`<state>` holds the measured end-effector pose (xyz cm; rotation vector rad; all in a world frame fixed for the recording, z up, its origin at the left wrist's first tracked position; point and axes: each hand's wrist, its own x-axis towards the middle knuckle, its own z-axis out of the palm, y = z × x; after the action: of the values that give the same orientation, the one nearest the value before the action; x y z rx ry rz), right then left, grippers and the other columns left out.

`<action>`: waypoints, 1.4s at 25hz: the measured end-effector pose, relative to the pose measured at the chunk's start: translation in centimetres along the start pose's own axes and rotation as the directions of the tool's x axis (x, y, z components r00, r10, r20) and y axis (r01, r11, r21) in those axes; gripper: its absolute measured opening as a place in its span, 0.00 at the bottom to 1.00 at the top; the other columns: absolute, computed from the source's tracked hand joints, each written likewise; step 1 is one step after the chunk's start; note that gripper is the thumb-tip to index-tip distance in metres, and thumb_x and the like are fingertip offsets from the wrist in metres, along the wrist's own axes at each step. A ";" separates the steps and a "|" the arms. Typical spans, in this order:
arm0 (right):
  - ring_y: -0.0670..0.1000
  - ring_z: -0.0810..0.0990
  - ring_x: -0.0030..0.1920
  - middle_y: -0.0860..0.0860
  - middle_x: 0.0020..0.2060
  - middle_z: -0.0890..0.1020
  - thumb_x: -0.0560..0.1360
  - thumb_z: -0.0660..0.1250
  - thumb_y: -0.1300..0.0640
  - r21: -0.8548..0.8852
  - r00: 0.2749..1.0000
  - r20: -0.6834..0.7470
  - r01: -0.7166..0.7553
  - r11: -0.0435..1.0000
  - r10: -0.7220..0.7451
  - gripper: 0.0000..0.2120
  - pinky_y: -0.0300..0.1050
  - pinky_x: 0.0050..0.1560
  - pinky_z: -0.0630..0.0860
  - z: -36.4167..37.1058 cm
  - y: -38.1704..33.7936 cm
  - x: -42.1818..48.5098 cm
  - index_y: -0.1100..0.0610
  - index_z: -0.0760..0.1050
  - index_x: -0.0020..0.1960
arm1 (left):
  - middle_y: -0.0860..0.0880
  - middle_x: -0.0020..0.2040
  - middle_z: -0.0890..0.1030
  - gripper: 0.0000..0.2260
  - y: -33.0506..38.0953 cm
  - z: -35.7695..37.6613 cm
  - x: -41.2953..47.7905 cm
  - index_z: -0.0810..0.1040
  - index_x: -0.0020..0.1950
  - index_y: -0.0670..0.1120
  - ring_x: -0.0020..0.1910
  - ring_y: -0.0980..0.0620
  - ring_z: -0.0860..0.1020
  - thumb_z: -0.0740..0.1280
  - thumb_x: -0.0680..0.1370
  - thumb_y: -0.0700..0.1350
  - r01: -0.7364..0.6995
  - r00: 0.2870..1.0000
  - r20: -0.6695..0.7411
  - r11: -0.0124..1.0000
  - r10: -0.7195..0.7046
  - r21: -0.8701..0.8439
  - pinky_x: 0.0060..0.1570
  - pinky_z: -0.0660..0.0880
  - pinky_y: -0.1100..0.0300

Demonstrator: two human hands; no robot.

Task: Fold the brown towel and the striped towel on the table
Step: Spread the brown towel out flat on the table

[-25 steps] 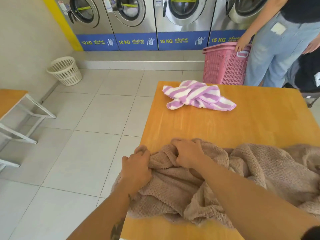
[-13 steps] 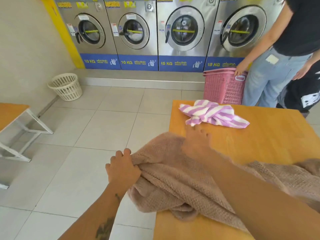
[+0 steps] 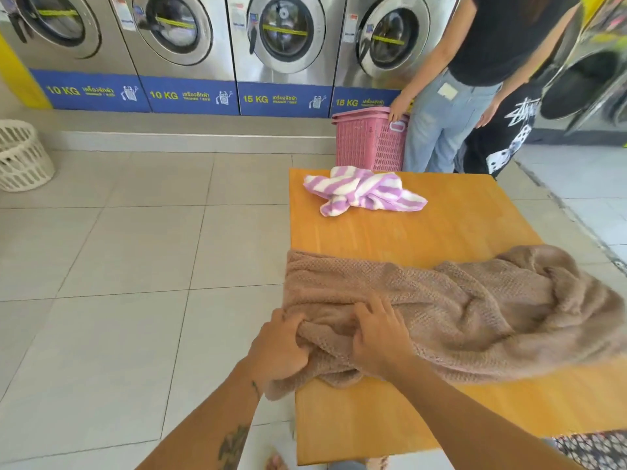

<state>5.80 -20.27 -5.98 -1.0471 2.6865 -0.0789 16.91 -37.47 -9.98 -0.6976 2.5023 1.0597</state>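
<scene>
Table: orange-brown wood laminate, smooth, square corners, slight sheen.

Brown towel: lies across the near half of the table, running from the 9 o'clock edge out toward 3 o'clock.
- The 9 o'clock end is spread fairly flat and squared to the table edge. The 3 o'clock end is humped and twisted in ropy folds.
- A flap hangs off the table edge near 8 o'clock.
- Cloth is thick, nubbly and waffle-like in weave. It is matte, soft and heavy enough to slump.

Hands: close together at the towel's near-left part, about 7 to 8 o'clock.
- Left hand has its fingers curled into a bunched fold right at the table edge and grips it.
- Right hand lies on top just beside it, fingers spread, pressing the cloth down.
- My judgement is that one hand pins while the other works an edge or corner loose, so the towel can be squared before the 1st fold.

Striped towel: crumpled at the far end, about 11 to 12 o'clock, well apart from the brown towel and untouched.
- Lilac and white bands, plush pile, thinner and smaller-looking.
- Probably parked there to leave working room.

Beyond the table at 12 o'clock is a pink slatted plastic basket. A person stands beside it with a hand on its rim.
</scene>
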 end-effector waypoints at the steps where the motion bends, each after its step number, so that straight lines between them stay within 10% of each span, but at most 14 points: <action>1: 0.60 0.65 0.69 0.53 0.66 0.68 0.72 0.58 0.52 0.000 0.999 0.049 0.002 1.000 -0.002 0.23 0.57 0.67 0.65 0.2 0.6 -0.7 0.51 0.68 0.67 | 0.50 0.60 0.68 0.17 0.1 -0.2 0.2 0.70 0.63 0.59 0.57 0.46 0.73 0.63 0.74 0.53 -0.012 0.997 -0.077 1.000 0.013 0.019 0.58 0.74 0.48; 4: 0.59 0.62 0.69 0.52 0.67 0.64 0.68 0.63 0.49 -0.141 0.966 0.245 -0.048 0.989 0.082 0.35 0.60 0.68 0.63 0.6 3.2 -2.4 0.46 0.58 0.73 | 0.50 0.59 0.69 0.20 1.1 -1.7 0.3 0.69 0.67 0.57 0.56 0.47 0.72 0.61 0.75 0.47 0.026 0.937 -0.350 0.992 0.020 0.126 0.55 0.73 0.49; 7: 0.57 0.72 0.64 0.51 0.61 0.73 0.71 0.62 0.56 -0.179 0.980 0.160 -0.089 0.980 0.119 0.23 0.57 0.64 0.66 -0.6 5.2 -2.4 0.49 0.67 0.66 | 0.49 0.61 0.68 0.19 2.4 -1.8 0.0 0.69 0.65 0.55 0.58 0.46 0.70 0.63 0.74 0.45 0.030 0.849 -0.511 0.954 0.134 0.298 0.57 0.70 0.49; 11: 0.55 0.80 0.49 0.48 0.46 0.81 0.72 0.59 0.63 0.260 0.982 -0.103 -0.124 0.958 0.155 0.17 0.56 0.61 0.71 -5.0 7.3 -0.2 0.48 0.74 0.57 | 0.56 0.39 0.74 0.04 5.1 1.6 -1.9 0.71 0.41 0.53 0.39 0.52 0.72 0.58 0.73 0.48 -0.317 0.834 -0.330 0.873 0.443 0.371 0.42 0.71 0.54; 15: 0.58 0.74 0.59 0.53 0.56 0.76 0.75 0.62 0.56 0.020 0.954 -0.228 -0.197 0.980 0.196 0.14 0.58 0.61 0.68 -6.8 11.8 0.0 0.53 0.70 0.60 | 0.55 0.49 0.77 0.11 6.7 6.3 -1.6 0.78 0.55 0.55 0.49 0.50 0.75 0.59 0.77 0.52 -0.193 0.861 -0.320 0.836 0.395 0.513 0.52 0.72 0.52; 20: 0.57 0.64 0.69 0.52 0.68 0.66 0.71 0.64 0.49 -0.189 0.980 0.170 0.131 0.973 -0.099 0.27 0.59 0.68 0.63 -2.1 16.9 -4.9 0.49 0.65 0.70 | 0.48 0.66 0.68 0.33 9.5 9.1 -1.4 0.60 0.75 0.55 0.64 0.44 0.68 0.67 0.71 0.44 0.103 0.950 -0.303 0.833 0.081 0.544 0.65 0.68 0.48; 29: 0.58 0.74 0.61 0.53 0.59 0.77 0.75 0.62 0.56 -0.246 0.999 0.007 0.034 0.969 -0.033 0.20 0.55 0.59 0.69 -1.2 23.0 -5.6 0.49 0.67 0.66 | 0.50 0.38 0.77 0.10 12.9 12.5 -8.6 0.77 0.38 0.49 0.34 0.47 0.76 0.73 0.63 0.36 0.277 0.895 -0.447 0.773 0.008 0.570 0.36 0.64 0.58; 32: 0.55 0.78 0.39 0.48 0.36 0.78 0.75 0.61 0.61 0.099 0.982 -0.185 0.061 0.993 -0.042 0.05 0.50 0.47 0.72 -3.5 23.1 -5.9 0.52 0.72 0.44 | 0.52 0.35 0.78 0.17 11.4 11.8 -11.2 0.78 0.46 0.49 0.28 0.47 0.75 0.71 0.61 0.34 0.240 0.792 -0.603 0.856 0.100 0.457 0.31 0.68 0.59; 35: 0.56 0.74 0.33 0.53 0.32 0.75 0.74 0.58 0.69 0.485 0.925 -0.374 0.130 0.865 0.070 0.10 0.47 0.32 0.68 -6.1 22.7 -6.4 0.56 0.69 0.38 | 0.50 0.32 0.73 0.06 10.1 10.6 -13.7 0.79 0.39 0.46 0.26 0.47 0.66 0.63 0.69 0.41 0.273 0.694 -0.708 0.861 0.132 0.429 0.29 0.66 0.58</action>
<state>-6.15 0.56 -1.93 -0.9731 2.7209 -1.0353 23.80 -19.36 -4.71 -1.1980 3.1537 -0.0082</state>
